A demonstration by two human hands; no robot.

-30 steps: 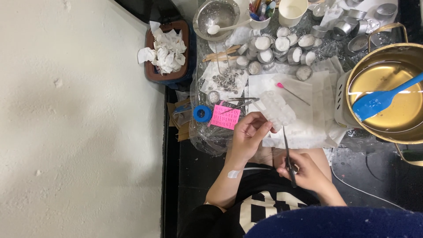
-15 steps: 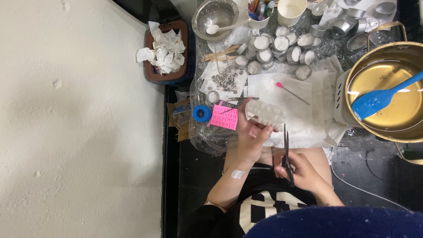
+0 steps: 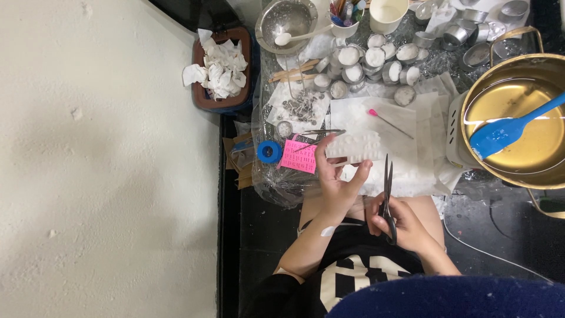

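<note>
Light: bright, even and diffuse; the pale wall (image 3: 106, 165) is evenly lit.
Shadows: soft, deepest on the dark floor (image 3: 235, 235).
Glare: reflections are seen on the gold pot (image 3: 518, 118) and steel bowl (image 3: 288, 20).
Focus: sharp centrally; the near blue cloth (image 3: 447, 297) is blurred.

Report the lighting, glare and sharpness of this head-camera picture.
Head view: even, soft light; the wall is bright, with faint shadows. Glare shows on the liquid in the brass pot and on the steel bowl. The left hand and the scissors in the right hand are fairly sharp; the dark blue edge at the bottom is blurred.
</note>
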